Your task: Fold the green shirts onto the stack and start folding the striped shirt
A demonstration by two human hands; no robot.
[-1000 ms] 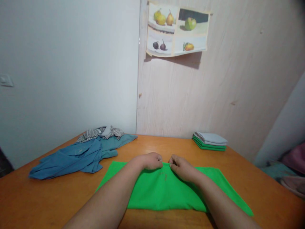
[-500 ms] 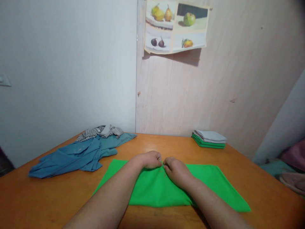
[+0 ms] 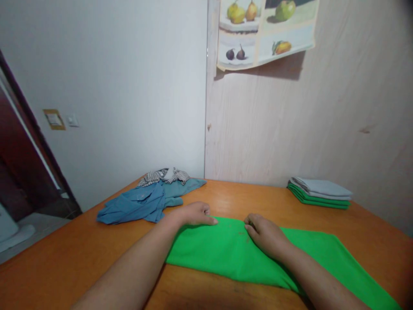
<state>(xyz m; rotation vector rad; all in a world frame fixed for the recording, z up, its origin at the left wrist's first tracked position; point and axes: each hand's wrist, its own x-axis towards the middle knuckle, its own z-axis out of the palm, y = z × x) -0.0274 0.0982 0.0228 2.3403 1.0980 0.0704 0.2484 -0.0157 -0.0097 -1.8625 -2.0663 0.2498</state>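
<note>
Green cloth (image 3: 226, 254): lies folded flat on the surface (image 3: 80, 258), close at 12 o'clock.
Change: my hands met at the middle of its far edge a second ago and have now slid apart along it.
Left hand (image 3: 195, 214): grip half-curled on the edge at 11 o'clock; I cannot tell whether it pinches or presses.
Right hand (image 3: 264, 234): grip curled, nipping the edge at 1 o'clock.
Nearby: blue shirt (image 3: 142, 202) at 10 o'clock.
</note>
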